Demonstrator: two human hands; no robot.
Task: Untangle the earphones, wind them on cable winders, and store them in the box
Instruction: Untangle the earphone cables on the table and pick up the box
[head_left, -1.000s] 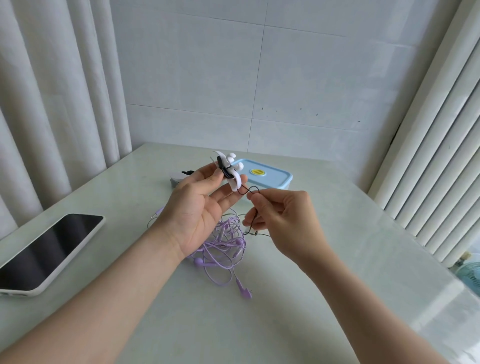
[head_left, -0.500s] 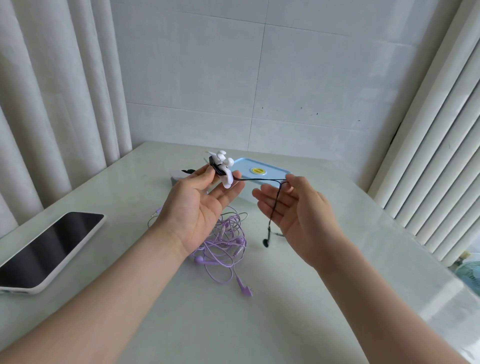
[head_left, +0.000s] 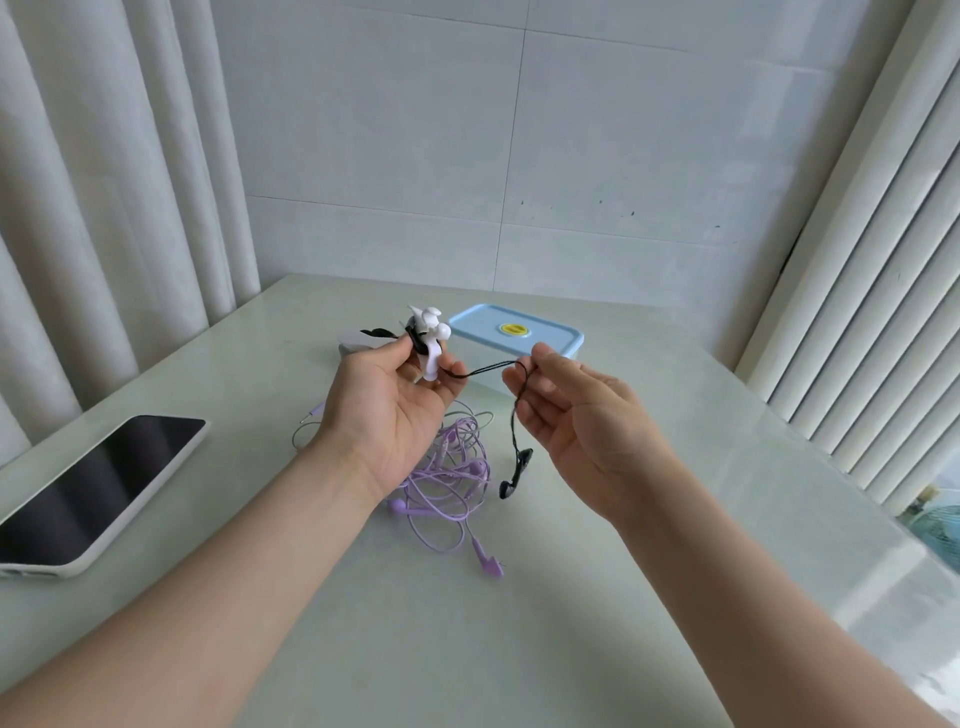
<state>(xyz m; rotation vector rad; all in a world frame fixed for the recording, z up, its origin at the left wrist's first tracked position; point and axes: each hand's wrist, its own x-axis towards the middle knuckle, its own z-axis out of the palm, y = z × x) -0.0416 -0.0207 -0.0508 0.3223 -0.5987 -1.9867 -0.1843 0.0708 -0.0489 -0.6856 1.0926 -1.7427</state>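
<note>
left grip (head_left: 389, 410) holds the white cable winder (head_left: 430, 345) up off the bench, thumb on one side & fingers curled behind it. Winder stands roughly upright, knobby top poking above the fingertips, w/ some turns of black cord round its waist. From there the black earphones (head_left: 483, 370) run in a near-straight line across the gap to the right grip (head_left: 576, 421). That one is palm-up, fingers loosely curled, cord caught btwn thumb & forefinger. Past the pinch the cord drops down in front of the right palm & ends in two black earbuds (head_left: 517, 470), dangling close above the bench; can't tell if they touch it. Both grips sit about level, near each other but apart.

Under & just below the left grip: purple earphones (head_left: 452, 483) in a loose tangle on the bench (head_left: 675, 519), one end trailing toward the viewer, a thin strand looping out left of the wrist. Just behind both grips: blue box (head_left: 550, 338), lid on, yellow sticker on top. Behind the left grip's thumb: a pale item (head_left: 356, 344) w/ a black bit on it, mostly hidden, can't tell what. Well left of the left forearm: phone (head_left: 98, 483), face up, screen dark, near the bench edge. Beyond: tiled wall (head_left: 519, 156), pale curtains (head_left: 104, 208) either side.
</note>
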